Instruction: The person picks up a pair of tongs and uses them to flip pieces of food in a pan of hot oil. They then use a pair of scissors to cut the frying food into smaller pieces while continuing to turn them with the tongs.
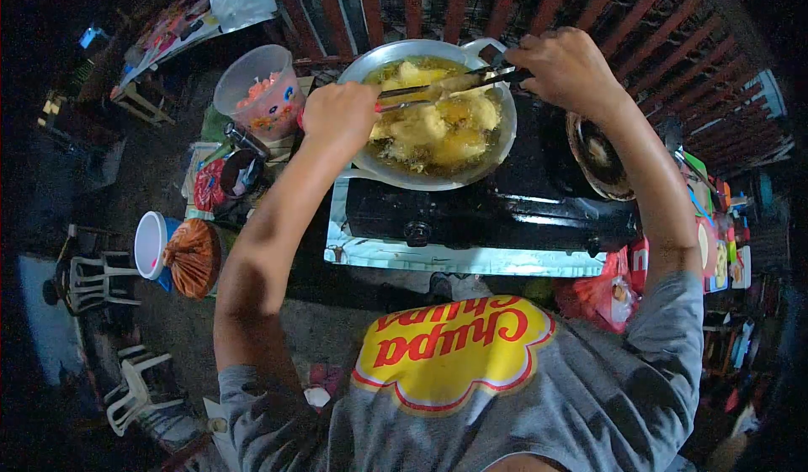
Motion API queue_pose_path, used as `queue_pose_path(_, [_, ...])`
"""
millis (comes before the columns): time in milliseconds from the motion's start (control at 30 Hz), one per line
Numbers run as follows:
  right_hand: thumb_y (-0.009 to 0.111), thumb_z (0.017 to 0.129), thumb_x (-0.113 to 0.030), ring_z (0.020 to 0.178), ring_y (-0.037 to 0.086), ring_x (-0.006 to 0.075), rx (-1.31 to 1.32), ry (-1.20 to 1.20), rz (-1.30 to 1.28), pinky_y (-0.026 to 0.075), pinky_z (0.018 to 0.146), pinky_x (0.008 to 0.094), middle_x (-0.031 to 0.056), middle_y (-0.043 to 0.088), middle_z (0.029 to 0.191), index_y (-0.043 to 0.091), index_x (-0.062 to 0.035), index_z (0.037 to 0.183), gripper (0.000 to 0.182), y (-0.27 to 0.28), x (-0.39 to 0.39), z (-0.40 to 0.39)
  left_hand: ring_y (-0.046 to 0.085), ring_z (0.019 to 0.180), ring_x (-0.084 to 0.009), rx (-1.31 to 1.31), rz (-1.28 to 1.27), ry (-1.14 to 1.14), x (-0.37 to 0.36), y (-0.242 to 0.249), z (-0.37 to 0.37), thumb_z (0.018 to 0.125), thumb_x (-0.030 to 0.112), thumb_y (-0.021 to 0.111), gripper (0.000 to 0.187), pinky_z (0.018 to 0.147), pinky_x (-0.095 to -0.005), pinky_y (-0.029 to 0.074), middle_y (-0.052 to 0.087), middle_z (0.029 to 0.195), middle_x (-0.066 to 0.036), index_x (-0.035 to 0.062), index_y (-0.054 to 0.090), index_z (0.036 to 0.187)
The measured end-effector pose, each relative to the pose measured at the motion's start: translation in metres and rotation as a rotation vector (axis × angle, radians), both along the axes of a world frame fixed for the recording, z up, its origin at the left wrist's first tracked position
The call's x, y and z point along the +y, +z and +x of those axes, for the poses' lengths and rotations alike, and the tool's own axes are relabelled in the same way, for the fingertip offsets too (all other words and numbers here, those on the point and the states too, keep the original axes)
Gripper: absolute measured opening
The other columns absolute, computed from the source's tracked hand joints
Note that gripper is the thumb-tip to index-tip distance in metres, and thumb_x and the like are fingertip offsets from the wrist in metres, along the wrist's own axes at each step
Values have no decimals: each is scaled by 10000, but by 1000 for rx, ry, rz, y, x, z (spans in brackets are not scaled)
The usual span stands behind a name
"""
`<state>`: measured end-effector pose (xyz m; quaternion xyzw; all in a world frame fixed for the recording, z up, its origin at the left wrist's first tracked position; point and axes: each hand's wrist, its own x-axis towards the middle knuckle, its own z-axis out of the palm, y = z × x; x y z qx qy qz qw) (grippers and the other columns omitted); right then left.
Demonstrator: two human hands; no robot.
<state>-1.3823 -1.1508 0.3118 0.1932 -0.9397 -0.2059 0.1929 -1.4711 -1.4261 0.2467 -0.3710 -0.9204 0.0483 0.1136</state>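
L hand point(341, 117) grip closed round red-handled utensil point(404, 104), R hand point(562, 66) gripping dark utensil point(510, 75). Battered pieces point(421, 123) prob. soft, oil-slick, crust fragile; support mid-piece, lightly.

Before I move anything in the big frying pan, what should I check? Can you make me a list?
1. Left hand has a grip on the red-handled utensil: ok.
2. Right hand has a grip on the dark utensil: ok.
3. Pan sits on the black stove: ok.
4. Battered pieces are inside the pan: ok.
5. Hands are well away from the oil: not ok. Both are bare and close to the pan's edge, so splashes could reach them.
6. Flame under the pan is low: cannot tell, it is hidden.
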Motion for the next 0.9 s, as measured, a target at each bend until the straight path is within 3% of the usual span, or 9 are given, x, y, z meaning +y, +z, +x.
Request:
queue_pose_path(67, [656,664,-176,628,645,263,41,102,66,512,567,380,85,629,642,671,-134,774,119,4,-7,-2,660,714,-262,-3,-18,1,0,0,0,734,305,701,379,628,-385,524,663,761,-108,208,657,1097])
queue_pose_path(300, [639,666,-142,608,647,237,83,158,132,505,547,361,77,636,640,667,-123,704,50,8,-19,1,661,722,-261,33,3,-10,1,-1,2,735,317,700,363,633,-389,526,663,754,-106,195,665,1075])
queue_pose_path(367, [640,665,-161,595,645,233,72,140,132,507,552,352,72,631,630,662,-125,690,50,11,-19,7,672,740,-287,-23,89,-25,2,5,9,768,141,565,146,656,-395,527,671,769,-139,87,689,821])
queue_pose_path(467, [635,663,-166,613,649,235,118,143,51,506,551,349,75,619,609,658,-127,676,47,30,-34,29,673,722,-283,24,119,-63,2,-7,3,770,140,554,146,654,-398,528,669,751,-134,83,686,798])
queue_pose_path(567, [621,670,-165,610,642,229,52,23,111,492,537,343,74,616,615,654,-119,664,58,46,-51,56,674,716,-277,47,127,-70,1,-8,2,772,137,548,150,643,-396,530,669,744,-132,83,686,793])
queue_pose_path(700, [596,690,-180,628,622,197,-100,34,104,460,556,331,58,623,642,651,-112,634,104,20,-64,69,674,709,-274,74,94,-83,1,-8,0,774,130,543,150,629,-394,531,670,741,-130,82,685,788])
queue_pose_path(733, [687,661,-247,687,617,209,-168,3,131,438,598,331,45,605,697,611,-130,741,161,11,-68,71,667,711,-270,52,32,-58,2,-8,-1,747,211,624,184,637,-387,524,668,755,-117,122,681,898])
queue_pose_path(767, [676,661,-235,674,616,211,-236,-25,138,438,591,337,47,605,696,608,-124,730,148,4,-75,71,659,713,-266,30,-30,-34,2,-8,-2,720,292,704,317,645,-379,517,667,770,-104,162,677,1008])
queue_pose_path(900, [683,651,-244,671,630,233,-307,-78,139,475,613,365,70,623,723,628,-91,753,193,-23,-94,67,660,705,-261,30,-18,-31,-3,-8,2,717,294,710,321,633,-378,514,665,756,-97,160,674,1005])
